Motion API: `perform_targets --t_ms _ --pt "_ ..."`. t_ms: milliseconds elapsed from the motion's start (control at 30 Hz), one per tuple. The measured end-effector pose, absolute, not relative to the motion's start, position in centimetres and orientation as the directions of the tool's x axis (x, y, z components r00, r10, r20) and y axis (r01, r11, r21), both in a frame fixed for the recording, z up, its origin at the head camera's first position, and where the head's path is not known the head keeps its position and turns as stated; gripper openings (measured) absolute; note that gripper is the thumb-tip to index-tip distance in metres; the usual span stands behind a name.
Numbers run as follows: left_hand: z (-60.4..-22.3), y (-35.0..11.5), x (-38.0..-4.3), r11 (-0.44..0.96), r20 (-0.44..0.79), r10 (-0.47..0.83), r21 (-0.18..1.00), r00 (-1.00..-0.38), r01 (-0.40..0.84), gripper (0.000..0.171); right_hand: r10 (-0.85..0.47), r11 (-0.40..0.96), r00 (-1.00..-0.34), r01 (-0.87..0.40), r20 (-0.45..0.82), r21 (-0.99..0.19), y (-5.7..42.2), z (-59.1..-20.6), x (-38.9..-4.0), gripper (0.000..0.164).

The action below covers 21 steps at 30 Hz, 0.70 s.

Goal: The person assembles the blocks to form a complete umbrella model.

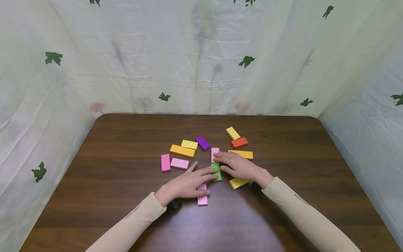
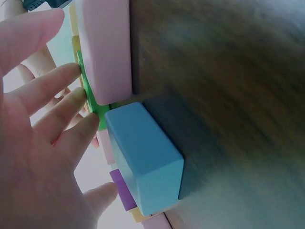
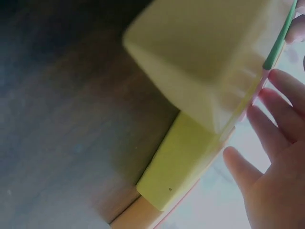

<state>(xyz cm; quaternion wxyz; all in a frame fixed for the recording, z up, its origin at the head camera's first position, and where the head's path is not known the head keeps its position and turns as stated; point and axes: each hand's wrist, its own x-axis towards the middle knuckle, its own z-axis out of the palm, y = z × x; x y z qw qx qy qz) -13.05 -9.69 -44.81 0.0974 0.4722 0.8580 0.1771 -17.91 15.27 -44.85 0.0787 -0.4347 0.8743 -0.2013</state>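
Note:
My left hand (image 1: 189,183) lies with its fingers stretched out, the fingertips at a green block (image 1: 215,166). Its thumb passes over a pink block (image 1: 202,201). Beneath that palm, the left wrist view shows a blue block (image 2: 145,152), hidden in the head view. From the other side my right hand (image 1: 240,166) reaches in, its fingertips at a light pink block (image 1: 215,151) that stands end to end with the green one. Under the right hand a yellow block (image 1: 237,183) sticks out partway; it looms large in the right wrist view.
Left of centre lie an orange block (image 1: 182,151), a yellow block (image 1: 189,144), a purple block (image 1: 203,143) and two pink blocks (image 1: 165,163). Behind the right hand are a red block (image 1: 239,142) and more yellow ones. A patterned curtain (image 1: 201,63) surrounds the brown table (image 1: 126,133).

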Motion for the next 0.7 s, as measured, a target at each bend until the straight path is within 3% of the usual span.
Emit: perform_targets --t_ms 233,700 --pt "-44.72 -9.71 -12.99 0.473 0.002 0.856 0.401 -0.517 0.785 0.050 -0.802 0.529 -0.596 -0.736 0.035 -0.422 15.37 -44.76 -17.65 0.040" --pt "-44.35 -9.94 -12.58 0.530 -0.043 0.824 0.408 -0.564 0.743 0.054 -0.803 0.536 -0.595 -0.739 0.022 -0.409 15.58 -44.69 -17.25 0.041"
